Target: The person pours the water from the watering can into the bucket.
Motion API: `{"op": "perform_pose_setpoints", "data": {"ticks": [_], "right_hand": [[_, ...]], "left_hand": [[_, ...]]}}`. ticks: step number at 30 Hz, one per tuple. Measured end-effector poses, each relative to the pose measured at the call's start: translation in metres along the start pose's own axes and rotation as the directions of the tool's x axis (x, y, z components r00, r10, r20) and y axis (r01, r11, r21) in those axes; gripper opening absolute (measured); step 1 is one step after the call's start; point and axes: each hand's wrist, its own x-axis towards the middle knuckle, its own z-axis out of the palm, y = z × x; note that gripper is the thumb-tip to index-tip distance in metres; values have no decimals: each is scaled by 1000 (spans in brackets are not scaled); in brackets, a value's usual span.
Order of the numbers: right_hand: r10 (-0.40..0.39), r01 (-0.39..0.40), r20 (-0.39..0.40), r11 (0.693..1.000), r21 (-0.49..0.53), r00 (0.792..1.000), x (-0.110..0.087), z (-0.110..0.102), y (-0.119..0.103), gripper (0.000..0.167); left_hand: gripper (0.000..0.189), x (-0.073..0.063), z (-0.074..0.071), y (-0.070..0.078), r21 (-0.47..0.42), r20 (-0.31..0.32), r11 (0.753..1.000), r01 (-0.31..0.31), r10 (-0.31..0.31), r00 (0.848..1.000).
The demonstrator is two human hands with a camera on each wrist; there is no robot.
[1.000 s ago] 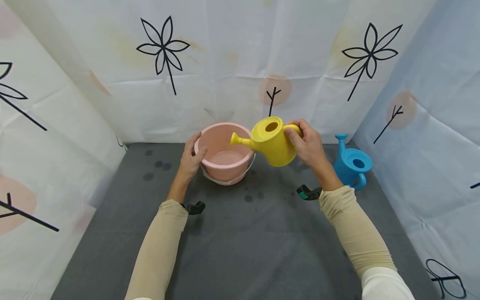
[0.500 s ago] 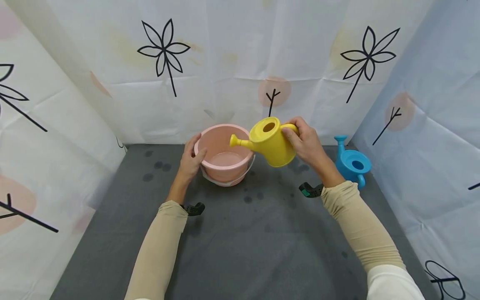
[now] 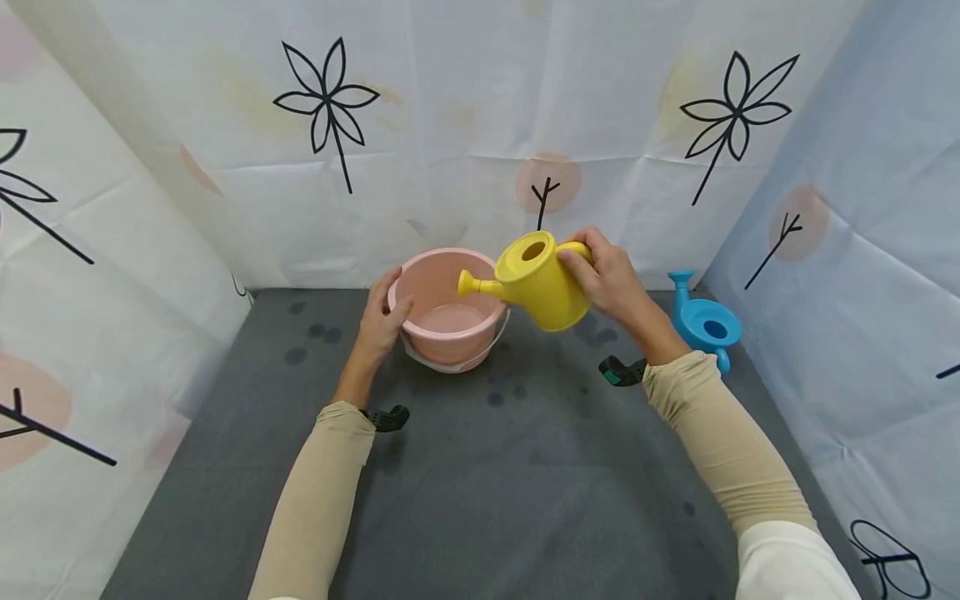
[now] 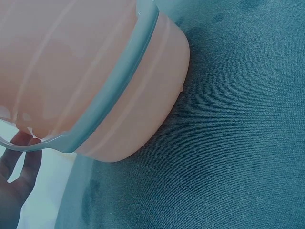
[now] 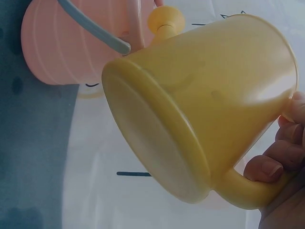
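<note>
My left hand holds the left side of a pink bucket, its thumb lying at the rim. The bucket stands upright on the grey cloth, its pale handle hanging down in front. Above the cloth, my right hand grips a yellow watering can by the handle. The can tips to the left, and its spout head is over the bucket's opening. In the right wrist view, fingers curl through the can's handle and the can's base faces the camera. I cannot tell whether water is flowing.
A blue watering can stands at the right, beside the side wall. Several dark spots mark the grey cloth. White fabric walls with printed flowers enclose the back and both sides.
The yellow watering can has tilted slightly more to the left, with my right hand rising a little. My left hand and the bucket stay in place.
</note>
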Motion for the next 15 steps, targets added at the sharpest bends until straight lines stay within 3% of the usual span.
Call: {"op": "perform_pose_setpoints", "data": {"ticks": [9, 15], "right_hand": [[-2, 3, 15, 999, -40, 1000, 3, -1, -3, 30], [-44, 45, 17, 997, -67, 999, 9, -2, -5, 28]], "left_hand": [[64, 0, 1, 0, 7, -12, 1000, -4, 4, 1000], [64, 1, 1, -1, -1, -9, 1000, -7, 7, 1000]]}}
